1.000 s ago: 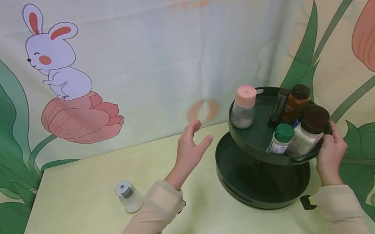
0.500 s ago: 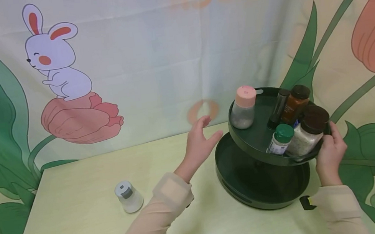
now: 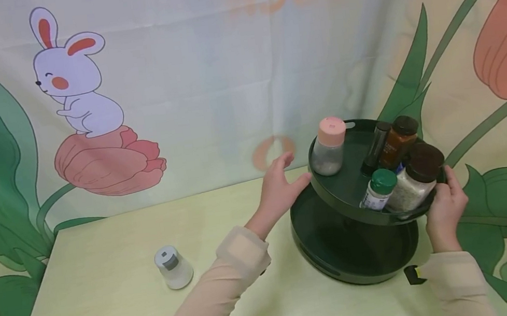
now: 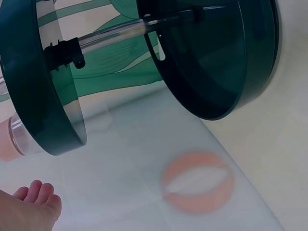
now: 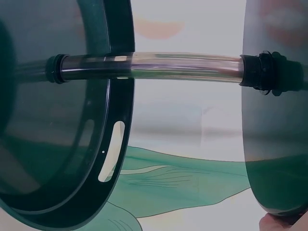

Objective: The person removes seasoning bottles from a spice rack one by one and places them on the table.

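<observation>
A dark green two-tier spice rack (image 3: pixel 361 281) stands on the table at the right, its round trays joined by a clear post (image 5: pixel 187 66). On the upper tray (image 3: pixel 338 198) are a pink-capped shaker (image 3: pixel 329 152), a black tube (image 3: pixel 376 148), a brown bottle (image 3: pixel 399 146), a green-capped spice jar (image 3: pixel 378 190) and a large jar (image 3: pixel 412 192) with a dark lid. My right hand (image 3: pixel 446 211) grips the upper tray's right rim. Beside its left rim is my left hand (image 3: pixel 277 191), thumb and fingers spread; the left wrist view shows a gap to the tray.
A white shaker (image 3: pixel 174 271) with a grey-marked cap stands on the left part of the pale table (image 3: pixel 111 309). Behind the table hangs a cloth backdrop (image 3: pixel 199 91) printed with a rabbit and tulips. The lower tray (image 3: pixel 353 251) shows a dark bare floor.
My left hand has moved right and slightly up, toward the upper tray's left rim. The right hand, the rack and the jars look unmoved.
</observation>
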Action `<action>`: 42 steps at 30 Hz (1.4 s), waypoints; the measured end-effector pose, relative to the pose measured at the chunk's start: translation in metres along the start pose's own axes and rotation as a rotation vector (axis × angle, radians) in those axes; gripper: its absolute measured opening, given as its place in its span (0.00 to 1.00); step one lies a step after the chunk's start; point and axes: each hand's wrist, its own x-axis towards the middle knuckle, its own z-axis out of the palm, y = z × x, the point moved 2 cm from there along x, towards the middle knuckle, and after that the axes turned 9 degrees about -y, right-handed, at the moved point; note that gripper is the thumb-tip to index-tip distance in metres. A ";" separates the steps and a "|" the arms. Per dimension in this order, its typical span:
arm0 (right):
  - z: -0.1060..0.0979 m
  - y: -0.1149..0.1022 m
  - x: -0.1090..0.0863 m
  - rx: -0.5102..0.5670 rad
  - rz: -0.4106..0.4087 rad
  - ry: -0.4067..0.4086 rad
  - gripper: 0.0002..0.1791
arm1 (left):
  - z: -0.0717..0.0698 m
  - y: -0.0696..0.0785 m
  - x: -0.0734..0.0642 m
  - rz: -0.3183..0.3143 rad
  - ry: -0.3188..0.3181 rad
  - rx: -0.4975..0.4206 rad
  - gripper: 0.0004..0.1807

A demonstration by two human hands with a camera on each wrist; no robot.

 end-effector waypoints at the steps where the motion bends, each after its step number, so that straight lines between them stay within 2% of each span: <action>1: 0.000 0.000 0.000 0.001 0.000 -0.001 0.26 | 0.001 0.000 0.001 0.000 -0.001 0.000 0.32; 14: -0.001 -0.002 -0.001 0.017 -0.006 0.005 0.26 | 0.008 0.002 0.012 -0.030 -0.066 -0.014 0.34; 21: -0.001 -0.001 0.000 0.032 -0.006 0.006 0.26 | 0.010 0.007 0.019 -0.005 -0.091 0.054 0.35; 28: -0.001 0.000 0.000 0.030 -0.007 0.005 0.26 | 0.014 0.013 0.026 -0.010 -0.114 0.118 0.38; 37: -0.001 0.001 0.000 -0.004 0.002 0.005 0.26 | 0.015 0.018 0.033 -0.003 -0.133 0.124 0.39; 42: 0.000 0.001 0.000 0.013 -0.001 0.000 0.26 | 0.016 0.019 0.038 -0.002 -0.148 0.132 0.39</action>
